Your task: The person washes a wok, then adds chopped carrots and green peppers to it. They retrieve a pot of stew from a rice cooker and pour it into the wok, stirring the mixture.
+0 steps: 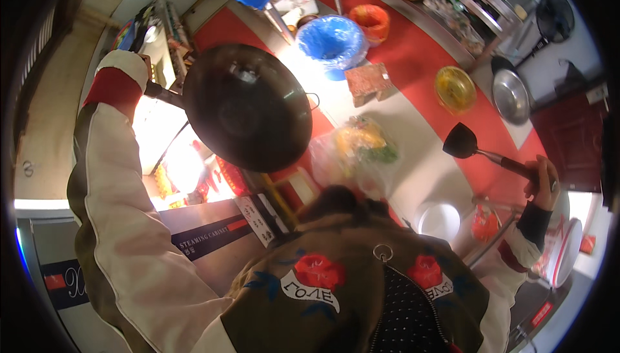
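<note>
On the left, my left hand (147, 66) is mostly hidden by its cuff and grips the handle of a dark wok (247, 108). The wok is off the floor, with a small wire loop on its right rim. Out to the right, my right hand (541, 181) is closed round the handle of a spatula (460, 141), its wide black blade pointing left. Between wok and spatula, lower down, a clear plastic bag (356, 147) with yellow and green contents lies on the floor. The spatula touches nothing else that I can make out.
Ahead stand a blue-lined bin (332, 43), an orange-lined bin (369, 22) and a small wooden stool (368, 81). A yellow basin (455, 89) and a metal basin (511, 96) are at the right. A steaming cabinet (208, 236) is close on my left.
</note>
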A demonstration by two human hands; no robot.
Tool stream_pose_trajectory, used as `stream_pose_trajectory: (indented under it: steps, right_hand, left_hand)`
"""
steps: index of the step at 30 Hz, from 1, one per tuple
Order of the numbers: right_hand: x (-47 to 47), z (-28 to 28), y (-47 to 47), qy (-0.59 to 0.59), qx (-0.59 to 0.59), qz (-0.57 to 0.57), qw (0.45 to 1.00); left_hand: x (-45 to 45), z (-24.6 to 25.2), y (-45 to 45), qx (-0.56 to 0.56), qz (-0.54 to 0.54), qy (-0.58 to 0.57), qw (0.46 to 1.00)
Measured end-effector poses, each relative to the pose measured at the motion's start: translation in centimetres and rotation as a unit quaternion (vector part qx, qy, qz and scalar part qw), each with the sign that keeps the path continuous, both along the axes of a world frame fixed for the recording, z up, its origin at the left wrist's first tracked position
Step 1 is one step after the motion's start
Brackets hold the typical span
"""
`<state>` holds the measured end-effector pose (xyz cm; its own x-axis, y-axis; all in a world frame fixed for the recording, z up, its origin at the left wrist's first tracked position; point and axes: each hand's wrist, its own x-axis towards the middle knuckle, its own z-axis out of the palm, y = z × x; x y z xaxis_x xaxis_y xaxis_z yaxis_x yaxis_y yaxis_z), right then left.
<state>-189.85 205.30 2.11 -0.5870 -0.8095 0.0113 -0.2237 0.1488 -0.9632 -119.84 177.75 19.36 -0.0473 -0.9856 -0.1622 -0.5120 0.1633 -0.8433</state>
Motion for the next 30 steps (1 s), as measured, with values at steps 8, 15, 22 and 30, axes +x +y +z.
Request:
stream_pose_trajectory:
  steps: [8,15,22,30]
  right_hand:
    - [7.9,-3.1,-14.7,-0.033,-0.034,0.095,0.994]
    - [23.9,-3.1,-29.2,-0.151,-0.044,0.177,0.972]
    - [43.5,-3.7,-42.1,-0.214,-0.074,0.303,0.926]
    - [59.7,-6.6,-52.4,-0.297,-0.037,0.367,0.880]
  left_hand:
    - [0.4,-1.9,0.5,-0.010,0.113,-0.031,0.993]
    - [10.4,-6.9,-9.0,0.088,0.047,0.073,0.992]
    - [15.2,-7.2,-16.8,0.196,0.003,0.088,0.977]
    - [20.7,-7.2,-28.9,0.152,0.028,0.069,0.985]
